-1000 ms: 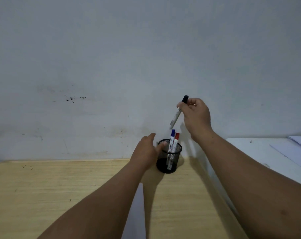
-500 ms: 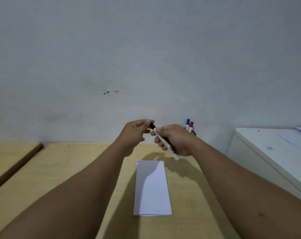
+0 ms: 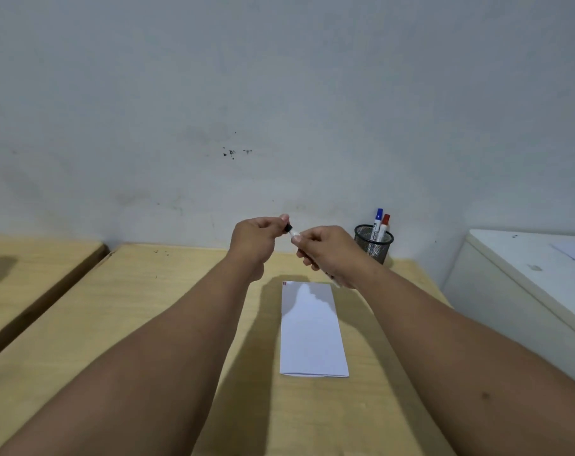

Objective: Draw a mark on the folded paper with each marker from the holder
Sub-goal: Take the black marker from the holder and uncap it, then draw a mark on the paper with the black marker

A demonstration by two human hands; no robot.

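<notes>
Meanwhile, above the wooden worktop (image 3: 180, 324), the right hand (image 3: 328, 251) gripped a black marker (image 3: 294, 232) by its white barrel, while the left hand (image 3: 254, 240) had its fingers (image 3: 281, 220) pinched on the black cap. Below lay the folded paper (image 3: 312, 330). Blue (image 3: 377, 222) and red (image 3: 383, 225) markers stood in the mesh holder (image 3: 373, 243).

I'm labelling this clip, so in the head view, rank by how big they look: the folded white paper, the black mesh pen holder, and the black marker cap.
1. Folded white paper, largest, though it also lies nearest the camera.
2. Black mesh pen holder.
3. Black marker cap, smallest; the left hand covers part of it.
</notes>
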